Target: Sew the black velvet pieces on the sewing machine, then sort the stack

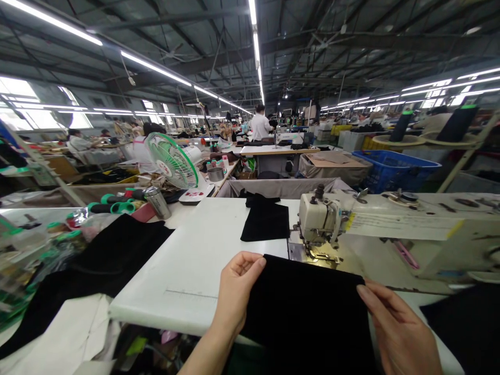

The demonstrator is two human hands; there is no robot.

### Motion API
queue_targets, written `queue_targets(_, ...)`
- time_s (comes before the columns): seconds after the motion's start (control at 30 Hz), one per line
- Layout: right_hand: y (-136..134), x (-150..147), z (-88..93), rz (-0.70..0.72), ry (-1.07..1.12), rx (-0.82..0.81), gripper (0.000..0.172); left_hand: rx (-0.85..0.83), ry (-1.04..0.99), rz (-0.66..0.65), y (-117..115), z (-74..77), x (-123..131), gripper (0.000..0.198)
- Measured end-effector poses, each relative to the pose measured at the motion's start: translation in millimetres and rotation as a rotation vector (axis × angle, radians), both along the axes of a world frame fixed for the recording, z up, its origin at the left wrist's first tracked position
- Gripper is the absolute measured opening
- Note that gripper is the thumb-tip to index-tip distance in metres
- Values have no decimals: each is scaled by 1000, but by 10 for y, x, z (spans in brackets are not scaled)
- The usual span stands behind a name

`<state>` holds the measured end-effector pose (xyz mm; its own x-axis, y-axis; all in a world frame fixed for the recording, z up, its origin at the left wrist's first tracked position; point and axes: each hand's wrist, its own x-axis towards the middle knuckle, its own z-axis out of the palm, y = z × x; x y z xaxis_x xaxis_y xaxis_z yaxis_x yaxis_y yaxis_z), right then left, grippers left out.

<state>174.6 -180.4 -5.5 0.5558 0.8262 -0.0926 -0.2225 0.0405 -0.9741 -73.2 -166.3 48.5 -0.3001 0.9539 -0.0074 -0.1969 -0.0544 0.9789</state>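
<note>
A piece of black fabric hangs spread between my two hands at the front edge of the white sewing table. My left hand pinches its upper left corner, thumb on top. At the upper right corner my right hand grips the cloth between thumb and fingers. The fabric's top edge is stretched fairly straight, just in front of the sewing machine, whose needle area is lit yellow. Another black fabric piece lies on the table to the left of the machine head.
More black cloth lies at the left, beside a green fan, a metal canister and thread spools. Dark cloth sits at the right edge. Behind the machine stands a blue basket. A person in white stands farther back.
</note>
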Motion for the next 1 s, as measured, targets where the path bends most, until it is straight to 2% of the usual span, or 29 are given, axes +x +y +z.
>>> queue_targets(0.1,-5,-5,5,28,-57,37,43,21,15,35,11,17,-18,26)
queue_targets(0.37,-1,-132,257,136,-85,120,29,-51,-20,129,43,98,-104,38)
queue_targets(0.63,26,-152,258,165,17,136,25,-106,-54,146,40,80,-142,42)
queue_targets(1.0,78,-153,325,158,25,153,26,-57,78,150,60,90,-169,38)
